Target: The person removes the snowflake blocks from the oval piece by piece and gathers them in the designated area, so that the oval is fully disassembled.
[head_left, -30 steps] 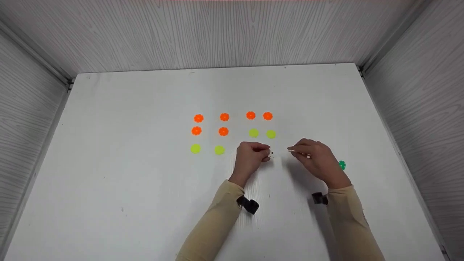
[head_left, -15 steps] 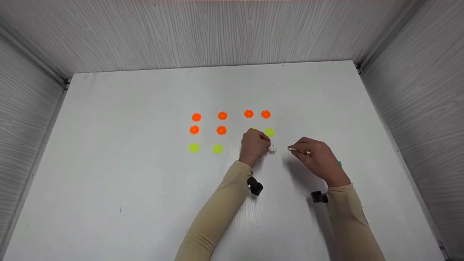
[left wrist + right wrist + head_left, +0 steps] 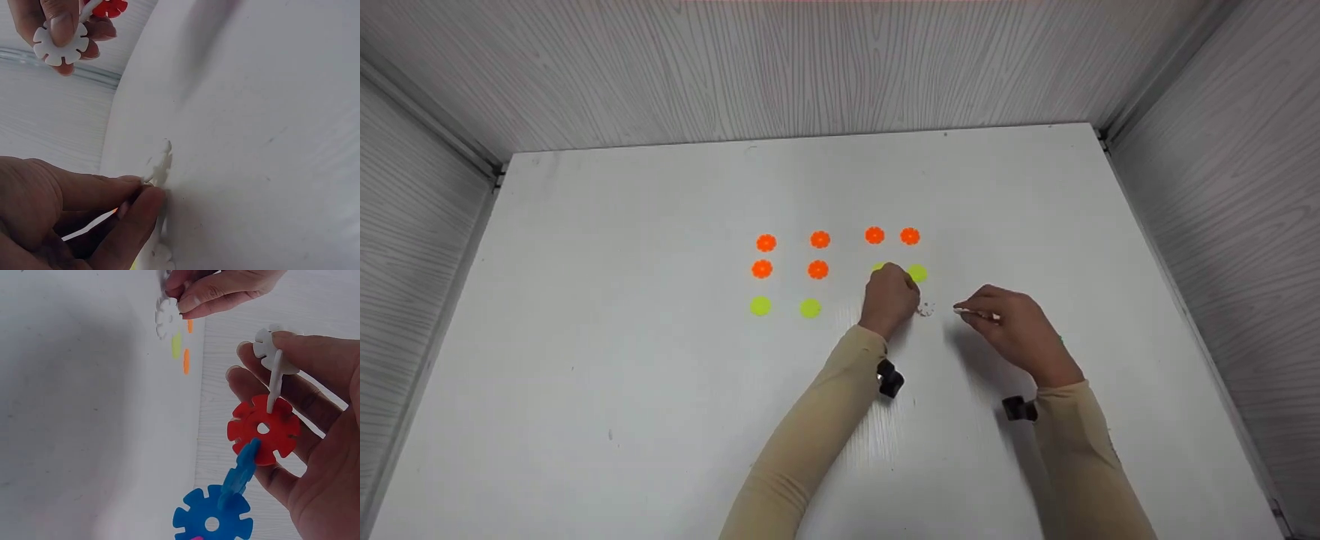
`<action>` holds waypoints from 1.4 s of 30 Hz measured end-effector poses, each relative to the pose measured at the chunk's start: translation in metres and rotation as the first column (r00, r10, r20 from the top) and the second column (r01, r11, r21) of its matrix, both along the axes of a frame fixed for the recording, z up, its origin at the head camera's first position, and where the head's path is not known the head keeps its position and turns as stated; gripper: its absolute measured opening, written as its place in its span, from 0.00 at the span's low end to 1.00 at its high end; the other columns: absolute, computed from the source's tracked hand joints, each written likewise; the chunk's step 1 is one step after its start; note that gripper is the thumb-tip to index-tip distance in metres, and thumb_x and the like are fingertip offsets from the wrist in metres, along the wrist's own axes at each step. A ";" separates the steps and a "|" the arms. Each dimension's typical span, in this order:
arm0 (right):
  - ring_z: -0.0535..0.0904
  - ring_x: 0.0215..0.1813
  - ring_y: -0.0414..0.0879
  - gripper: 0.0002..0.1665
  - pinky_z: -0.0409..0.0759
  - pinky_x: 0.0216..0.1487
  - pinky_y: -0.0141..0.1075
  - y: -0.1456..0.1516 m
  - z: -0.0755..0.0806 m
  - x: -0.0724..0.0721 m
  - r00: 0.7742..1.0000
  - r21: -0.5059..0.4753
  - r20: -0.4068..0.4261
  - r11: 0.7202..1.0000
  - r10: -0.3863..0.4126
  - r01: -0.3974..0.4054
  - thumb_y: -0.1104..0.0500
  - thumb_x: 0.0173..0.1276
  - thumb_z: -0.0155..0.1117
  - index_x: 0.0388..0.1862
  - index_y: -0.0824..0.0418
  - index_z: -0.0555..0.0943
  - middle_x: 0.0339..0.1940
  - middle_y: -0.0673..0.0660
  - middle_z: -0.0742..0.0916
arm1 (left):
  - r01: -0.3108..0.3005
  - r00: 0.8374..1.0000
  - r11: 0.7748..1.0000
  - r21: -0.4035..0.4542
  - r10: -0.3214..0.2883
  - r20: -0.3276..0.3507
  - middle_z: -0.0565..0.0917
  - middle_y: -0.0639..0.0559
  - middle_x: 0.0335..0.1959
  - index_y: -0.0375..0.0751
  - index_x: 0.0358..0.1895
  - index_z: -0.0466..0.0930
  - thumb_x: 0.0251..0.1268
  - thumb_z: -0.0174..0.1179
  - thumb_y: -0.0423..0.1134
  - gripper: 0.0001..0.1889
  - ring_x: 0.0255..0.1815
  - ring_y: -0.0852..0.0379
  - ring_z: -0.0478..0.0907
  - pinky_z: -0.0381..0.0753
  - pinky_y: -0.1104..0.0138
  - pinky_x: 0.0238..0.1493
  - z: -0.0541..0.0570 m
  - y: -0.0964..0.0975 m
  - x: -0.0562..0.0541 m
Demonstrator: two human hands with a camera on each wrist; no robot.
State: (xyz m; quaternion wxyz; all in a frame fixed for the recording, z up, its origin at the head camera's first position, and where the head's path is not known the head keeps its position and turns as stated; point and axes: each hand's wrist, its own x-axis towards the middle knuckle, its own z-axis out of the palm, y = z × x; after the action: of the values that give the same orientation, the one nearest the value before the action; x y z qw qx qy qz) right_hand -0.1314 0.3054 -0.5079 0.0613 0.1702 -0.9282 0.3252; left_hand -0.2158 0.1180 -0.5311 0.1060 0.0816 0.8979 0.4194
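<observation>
My left hand (image 3: 891, 300) pinches the edge of a white interlocking disc (image 3: 927, 308) close over the table, below the pair of lime discs on the right. In the left wrist view that white disc (image 3: 160, 169) stands nearly edge-on at my fingertips. My right hand (image 3: 1009, 326) holds a chain of joined notched discs, raised off the table to the right. Thumb and fingers grip its white disc (image 3: 264, 349); another white disc (image 3: 275, 379) links to a red disc (image 3: 263, 429). Blue discs (image 3: 212, 517) hang below, with a pink bit at the frame's bottom edge.
Several orange discs (image 3: 820, 239) lie in two rows beyond my left hand. Lime discs (image 3: 810, 308) lie nearer, one partly hidden behind that hand. A green piece (image 3: 1060, 340) barely shows behind my right wrist. Wood-grain panels (image 3: 810, 67) border the white table.
My left hand has moved forward and lowered the white disc toward the table, now partly covering a lime disc. My right hand stays nearly still with its chain.
</observation>
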 end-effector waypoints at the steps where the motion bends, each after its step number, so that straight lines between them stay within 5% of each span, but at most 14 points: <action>1: 0.78 0.35 0.40 0.09 0.77 0.38 0.39 0.000 0.000 0.000 1.000 -0.001 -0.001 1.000 0.001 -0.001 0.67 0.64 0.69 0.42 0.60 0.89 0.35 0.45 0.85 | 0.001 1.000 1.000 0.000 -0.001 -0.004 0.86 0.48 0.28 0.33 0.32 0.89 0.61 0.59 0.26 0.08 0.26 0.60 0.75 0.81 0.66 0.32 0.000 0.000 0.000; 11: 0.78 0.36 0.40 0.09 0.78 0.38 0.39 0.001 -0.002 -0.001 1.000 -0.014 0.012 1.000 0.015 -0.015 0.67 0.64 0.69 0.42 0.61 0.89 0.35 0.46 0.85 | -0.028 0.999 0.999 0.018 0.028 -0.036 0.83 0.51 0.24 0.34 0.28 0.88 0.59 0.58 0.25 0.09 0.24 0.60 0.74 0.79 0.67 0.27 -0.001 -0.005 0.001; 16: 0.79 0.38 0.40 0.10 0.78 0.39 0.38 0.001 -0.001 -0.001 1.000 -0.017 0.017 1.000 0.026 -0.025 0.68 0.63 0.70 0.43 0.61 0.89 0.37 0.46 0.84 | -0.043 0.991 0.988 0.149 0.060 -0.116 0.79 0.56 0.23 0.36 0.30 0.88 0.62 0.60 0.29 0.07 0.24 0.62 0.71 0.73 0.72 0.27 0.012 -0.011 0.007; 21: 0.78 0.38 0.40 0.11 0.78 0.39 0.36 -0.002 0.004 -0.002 0.999 -0.041 0.029 0.999 0.019 -0.018 0.67 0.64 0.70 0.45 0.60 0.88 0.38 0.46 0.82 | 0.055 0.977 0.933 0.357 0.024 -0.213 0.83 0.58 0.29 0.40 0.37 0.88 0.65 0.65 0.38 0.06 0.32 0.61 0.77 0.78 0.71 0.36 0.025 -0.020 0.016; 28: 0.81 0.43 0.43 0.10 0.80 0.49 0.44 -0.009 0.009 -0.002 0.984 -0.137 0.179 0.990 0.006 0.019 0.58 0.64 0.72 0.41 0.57 0.81 0.36 0.46 0.84 | 0.265 0.960 0.846 0.462 -0.189 -0.205 0.83 0.60 0.37 0.41 0.43 0.86 0.64 0.67 0.39 0.08 0.40 0.64 0.79 0.81 0.71 0.43 0.023 -0.035 0.038; 34: 0.81 0.40 0.42 0.08 0.80 0.45 0.42 -0.016 0.011 -0.004 0.974 -0.183 0.219 0.983 0.054 -0.014 0.59 0.63 0.72 0.37 0.53 0.80 0.35 0.46 0.85 | 0.326 0.943 0.827 0.458 -0.250 -0.221 0.83 0.61 0.36 0.41 0.41 0.87 0.63 0.68 0.36 0.06 0.40 0.64 0.79 0.81 0.70 0.44 0.014 -0.039 0.046; 42: 0.82 0.44 0.42 0.07 0.79 0.48 0.47 -0.024 0.013 -0.005 0.968 -0.214 0.240 0.976 0.079 -0.027 0.58 0.63 0.72 0.37 0.51 0.81 0.36 0.45 0.85 | 0.312 0.948 0.823 0.476 -0.235 -0.215 0.84 0.63 0.33 0.44 0.38 0.87 0.63 0.68 0.35 0.02 0.37 0.63 0.80 0.82 0.68 0.41 0.005 -0.041 0.048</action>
State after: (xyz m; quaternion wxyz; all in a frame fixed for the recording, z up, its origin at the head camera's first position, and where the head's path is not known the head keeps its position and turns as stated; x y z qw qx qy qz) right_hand -0.1365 0.2818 -0.4951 -0.0458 0.1458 -0.8842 0.4413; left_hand -0.1682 0.0769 -0.5262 0.0739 0.2650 0.7413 0.6122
